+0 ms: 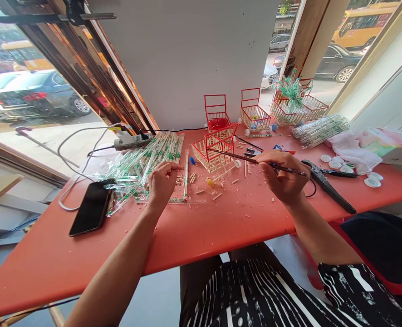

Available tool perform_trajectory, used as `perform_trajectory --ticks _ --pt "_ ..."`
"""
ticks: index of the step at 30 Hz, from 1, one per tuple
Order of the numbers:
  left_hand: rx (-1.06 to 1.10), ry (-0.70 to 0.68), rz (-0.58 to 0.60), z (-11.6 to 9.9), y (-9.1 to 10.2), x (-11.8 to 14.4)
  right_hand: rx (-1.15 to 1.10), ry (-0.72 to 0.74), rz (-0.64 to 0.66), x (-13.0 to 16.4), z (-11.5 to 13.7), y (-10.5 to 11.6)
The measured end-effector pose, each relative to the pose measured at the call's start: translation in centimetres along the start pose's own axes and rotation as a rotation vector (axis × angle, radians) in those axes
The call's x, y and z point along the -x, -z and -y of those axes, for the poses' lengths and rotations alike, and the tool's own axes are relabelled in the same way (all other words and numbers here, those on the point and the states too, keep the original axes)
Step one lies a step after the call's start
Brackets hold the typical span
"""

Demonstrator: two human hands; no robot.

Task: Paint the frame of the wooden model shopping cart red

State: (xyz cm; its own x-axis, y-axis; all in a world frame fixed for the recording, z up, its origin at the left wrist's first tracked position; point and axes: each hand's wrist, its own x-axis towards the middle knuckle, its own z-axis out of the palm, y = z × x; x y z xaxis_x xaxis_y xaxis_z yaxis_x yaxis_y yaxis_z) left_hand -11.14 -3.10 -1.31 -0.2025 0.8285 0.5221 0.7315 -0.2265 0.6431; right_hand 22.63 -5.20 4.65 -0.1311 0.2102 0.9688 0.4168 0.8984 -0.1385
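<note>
My right hand [282, 175] is closed around a thin dark brush-like stick [255, 160]; its tip reaches left onto a small red-and-wood stick basket [213, 152] just ahead. My left hand [162, 181], fingers curled, pinches at the pile of plastic-wrapped wooden chopsticks [143, 163]. Black phone [92, 206] left of it, on the red table [204, 227].

Four small red-framed stick baskets [217, 119] stood along the back of the table, with a fifth [213, 153] lying nearer. One black phone [92, 207] lay at the left edge. One power strip [133, 141] sat behind the wrapped chopsticks [143, 161], too many to count. About seven white caps [372, 182] lay at right.
</note>
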Motion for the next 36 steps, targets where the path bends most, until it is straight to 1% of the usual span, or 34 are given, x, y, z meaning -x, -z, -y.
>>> perform_trajectory --ticks 4,8,11,16,20,27,30,33,36 --pt "0.012 0.003 0.006 0.1 0.0 0.0 -0.042 0.039 0.017 -0.1 0.2 -0.1" --pt "0.0 -0.004 0.015 0.0 0.0 0.0 0.028 0.031 -0.007 -0.2 0.1 0.1" --pt "0.0 0.003 0.012 -0.1 0.0 0.1 0.075 0.016 0.001 -0.3 0.0 0.8" --pt "0.009 -0.006 0.032 0.0 0.1 0.1 0.213 -0.065 -0.026 -0.1 -0.6 2.5" --pt "0.013 -0.006 0.014 0.0 0.1 0.1 0.274 -0.083 -0.036 0.0 -1.3 3.4" --pt "0.005 0.007 0.026 0.0 0.1 0.2 0.291 -0.137 -0.085 -0.7 -1.4 3.4" --pt "-0.004 0.008 0.04 0.0 0.1 0.3 0.301 -0.155 -0.068 -0.7 -1.4 3.3" --pt "-0.023 0.012 0.045 -0.1 0.2 0.3 0.274 -0.146 -0.067 -0.6 -1.5 3.3" --pt "-0.018 0.014 0.058 -0.1 0.2 0.2 0.247 -0.132 -0.11 -0.6 -1.8 3.3"
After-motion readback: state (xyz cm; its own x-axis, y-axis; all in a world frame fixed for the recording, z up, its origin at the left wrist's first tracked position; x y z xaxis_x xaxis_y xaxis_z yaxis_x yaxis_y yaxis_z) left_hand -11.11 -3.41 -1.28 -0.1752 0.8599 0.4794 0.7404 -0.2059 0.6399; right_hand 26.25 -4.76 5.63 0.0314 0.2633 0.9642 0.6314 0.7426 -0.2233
